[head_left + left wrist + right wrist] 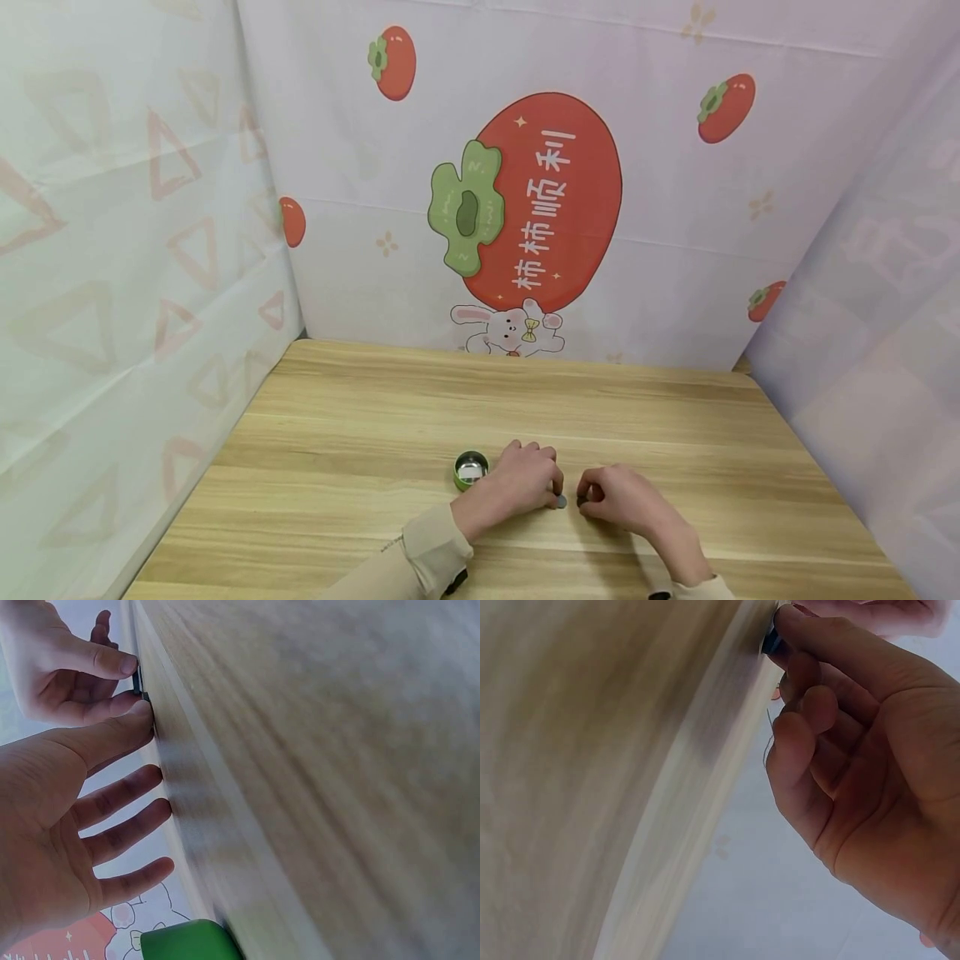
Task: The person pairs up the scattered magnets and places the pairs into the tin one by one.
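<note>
- Nearest, dressed in beige sleeves (427,554), with a black band (456,581) at the left cuff.
- At right, pinching a thin dark piece (582,502) between thumb and index finger of the right hand (630,500), low over the wood; too small to make out further.
- At left, holding a small grey disc (561,502) by thumb and index fingertips of the left hand (521,479), with the other fingers spread down toward the surface; just left of the dark piece, across a narrow gap.
- Past the left wrist, coming to an open green tin (460,482), upright, round, silvery inside.
- Underneath, spreading out as a pale wood-grain tabletop (337,500), streaked side to side, rounded at the far corners, shadowed below the right forearm.
- Leftward, walled by a white curtain (180,250) printed with sketchy red triangles; rightward, by a pale lilac-tinged cloth (885,292).
- Farthest, backed by a creased white hanging (337,275), scattered with small persimmons (731,112) around a large red persimmon (577,233) lettered in white, above a rabbit (510,323) near the table edge.
</note>
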Available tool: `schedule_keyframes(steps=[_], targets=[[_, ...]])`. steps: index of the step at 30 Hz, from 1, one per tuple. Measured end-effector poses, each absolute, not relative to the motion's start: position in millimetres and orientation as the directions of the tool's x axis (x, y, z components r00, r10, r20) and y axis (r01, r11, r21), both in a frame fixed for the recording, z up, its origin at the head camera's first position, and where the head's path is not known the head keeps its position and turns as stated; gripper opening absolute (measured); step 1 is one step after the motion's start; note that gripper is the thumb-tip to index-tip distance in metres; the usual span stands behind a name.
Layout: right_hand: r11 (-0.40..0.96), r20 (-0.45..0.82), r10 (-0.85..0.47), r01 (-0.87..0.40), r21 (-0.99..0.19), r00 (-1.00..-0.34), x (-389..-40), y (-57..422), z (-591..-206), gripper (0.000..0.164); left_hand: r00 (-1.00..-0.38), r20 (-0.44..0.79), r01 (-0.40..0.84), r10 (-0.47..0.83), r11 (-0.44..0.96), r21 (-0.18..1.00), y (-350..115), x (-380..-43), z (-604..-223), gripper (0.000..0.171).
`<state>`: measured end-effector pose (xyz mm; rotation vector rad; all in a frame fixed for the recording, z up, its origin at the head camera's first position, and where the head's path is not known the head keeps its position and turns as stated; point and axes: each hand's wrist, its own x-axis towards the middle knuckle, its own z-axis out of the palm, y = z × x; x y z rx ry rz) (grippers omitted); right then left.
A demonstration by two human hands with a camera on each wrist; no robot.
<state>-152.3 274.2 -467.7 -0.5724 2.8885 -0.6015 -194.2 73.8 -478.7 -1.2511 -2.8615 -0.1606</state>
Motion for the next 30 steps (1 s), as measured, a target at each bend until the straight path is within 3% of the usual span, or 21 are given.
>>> schedule_keyframes(steps=[30], targets=[[0.817,-0.050,-0.433,-0.369,-0.443,-0.900,-153.4,260.6,-471.1,0.013,-0.687,0.061,0.726,0.724,0.680,0.101,74.6,-194.2,-480.7,0.012]])
